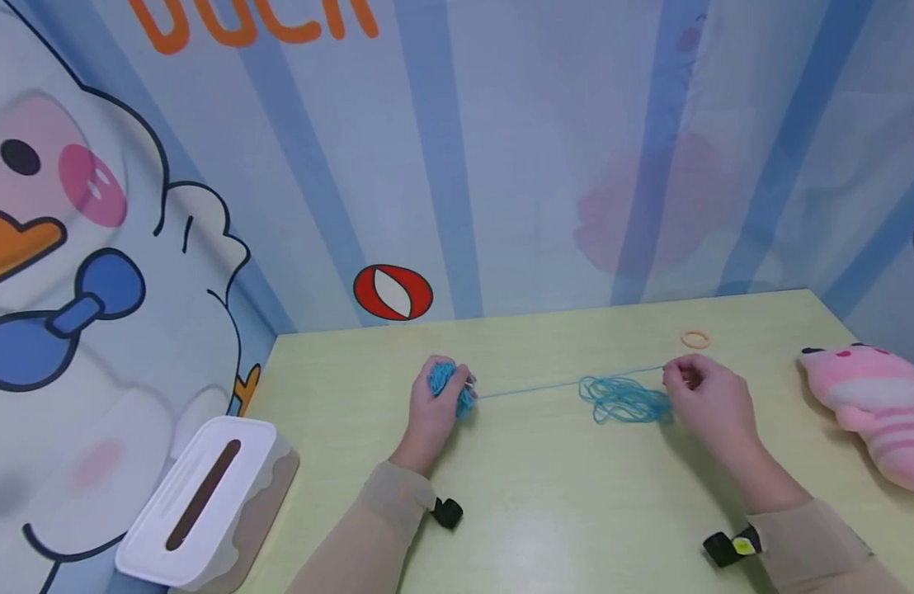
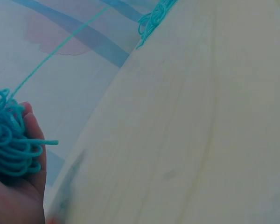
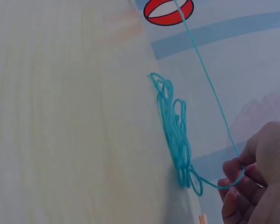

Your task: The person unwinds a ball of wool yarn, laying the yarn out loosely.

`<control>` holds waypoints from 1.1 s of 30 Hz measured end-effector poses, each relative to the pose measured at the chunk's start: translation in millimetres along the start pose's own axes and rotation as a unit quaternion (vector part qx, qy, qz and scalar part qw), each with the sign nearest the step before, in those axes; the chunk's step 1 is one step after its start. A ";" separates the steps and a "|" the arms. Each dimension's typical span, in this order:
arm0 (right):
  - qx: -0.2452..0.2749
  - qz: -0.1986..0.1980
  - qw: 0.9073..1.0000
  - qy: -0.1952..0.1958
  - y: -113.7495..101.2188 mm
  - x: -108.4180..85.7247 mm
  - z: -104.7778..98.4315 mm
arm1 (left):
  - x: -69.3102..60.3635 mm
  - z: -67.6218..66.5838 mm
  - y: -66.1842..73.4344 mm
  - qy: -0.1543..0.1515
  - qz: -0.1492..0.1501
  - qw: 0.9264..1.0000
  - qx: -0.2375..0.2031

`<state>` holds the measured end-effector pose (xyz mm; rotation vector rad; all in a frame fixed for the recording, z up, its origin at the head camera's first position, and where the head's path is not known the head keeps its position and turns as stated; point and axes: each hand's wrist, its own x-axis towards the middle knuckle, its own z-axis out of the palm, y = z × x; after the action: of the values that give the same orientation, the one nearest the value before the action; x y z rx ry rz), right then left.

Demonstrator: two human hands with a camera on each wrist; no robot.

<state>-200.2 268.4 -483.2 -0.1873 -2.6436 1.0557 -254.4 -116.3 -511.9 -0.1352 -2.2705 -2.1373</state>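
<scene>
A bundle of blue-green yarn (image 2: 11, 144) sits in my left hand (image 1: 432, 412), whose fingers and thumb curl round it. One short yarn end sticks out of the bundle in the left wrist view. From the bundle a single strand (image 1: 531, 388) runs taut to the right. My right hand (image 1: 713, 404) pinches that strand between thumb and fingertips. Below the strand, a loose pile of the same yarn (image 1: 624, 400) lies on the table just left of my right hand. In the right wrist view the yarn (image 3: 219, 187) curves from the pinch back down to the pile.
An orange ring (image 1: 695, 339) lies on the table (image 1: 546, 511) near its back edge. At the right is a pink striped plush toy (image 1: 883, 412). A white-lidded tissue box (image 1: 204, 503) stands at the left. A printed blue-striped cloth (image 1: 516, 165) hangs behind the table.
</scene>
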 end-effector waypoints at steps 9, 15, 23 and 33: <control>-0.073 0.022 0.992 -0.100 13.0 4.8 0.9 | 1.0 -0.3 -0.2 -0.006 -0.004 1.000 -0.001; -0.020 -0.028 0.999 -0.011 8.0 3.3 14.3 | 0.3 0.6 0.3 -0.021 0.000 1.000 -0.011; 0.074 -0.188 0.979 0.018 -46.1 -12.3 54.7 | -0.6 1.2 0.1 -0.050 0.007 0.998 -0.032; 0.083 -0.217 0.956 -0.181 -101.4 -24.4 114.2 | -3.1 2.1 2.6 -0.078 -0.003 0.996 -0.045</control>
<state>-214.0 115.0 -497.3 0.6523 -2.6886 1.2323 -251.0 -114.2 -509.6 -0.3079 -2.2535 -2.3096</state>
